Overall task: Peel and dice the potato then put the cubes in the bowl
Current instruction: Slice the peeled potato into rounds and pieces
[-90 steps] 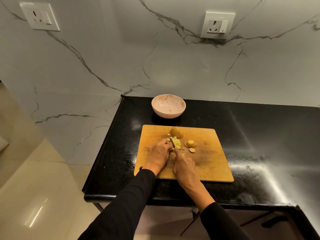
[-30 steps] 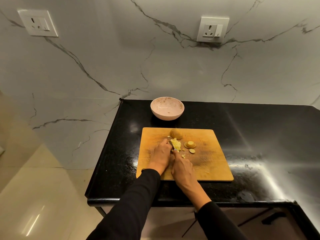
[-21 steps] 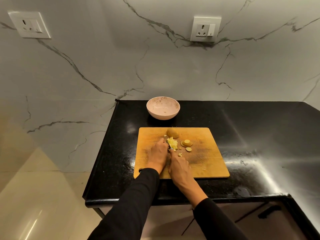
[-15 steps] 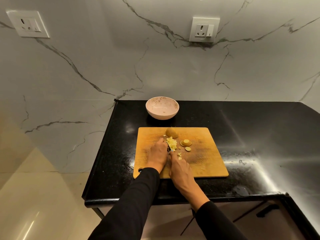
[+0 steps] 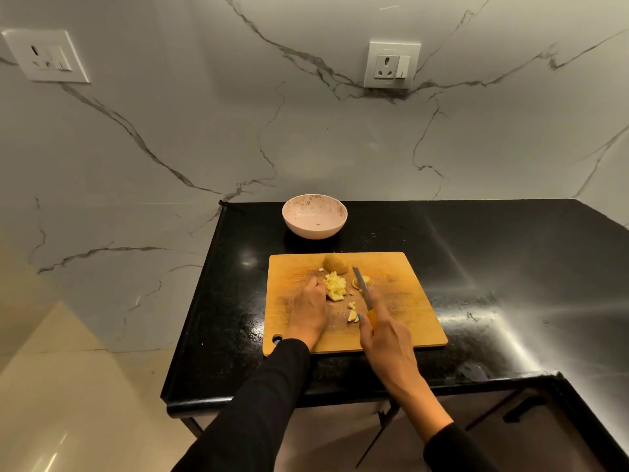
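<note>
On the glossy black stone desk (image 5: 476, 253), a rectangular orange-brown wooden cutting board (image 5: 408, 321) lies with a small hanging hole at its 7 o'clock corner. At the centre of the board sits a small pile of pale yellow diced potato cubes (image 5: 335, 284). The left hand (image 5: 308, 310) rests on the board at 9 o'clock of this pile, its fingers (image 5: 315, 284) curled together and touching the left edge of the cubes. At 12 o'clock of the pile lies a rounded brown uncut potato piece (image 5: 335, 264), and one tiny loose cube is just beside it on the left. The right hand (image 5: 388, 342) is at 4 o'clock of the pile; its fingers are clamped around the yellow handle of a small knife with a grey blade (image 5: 361, 287). The blade points toward 12 o'clock and is a little apart from the pile, on the right of it. Partly behind the blade lies a round potato slice (image 5: 369, 281). A few small potato bits (image 5: 352, 313) lie near the right thumb. Beyond the board, at 12 o'clock, stands a round pale pink speckled bowl (image 5: 315, 216), well apart from the cubes; only one tiny dark speck shows inside. Both arms wear black sleeves. On the white marble wall with grey veins (image 5: 204, 131) there are two white electric sockets, one at 10 o'clock (image 5: 46, 56) and one at 1 o'clock (image 5: 391, 64).
</note>
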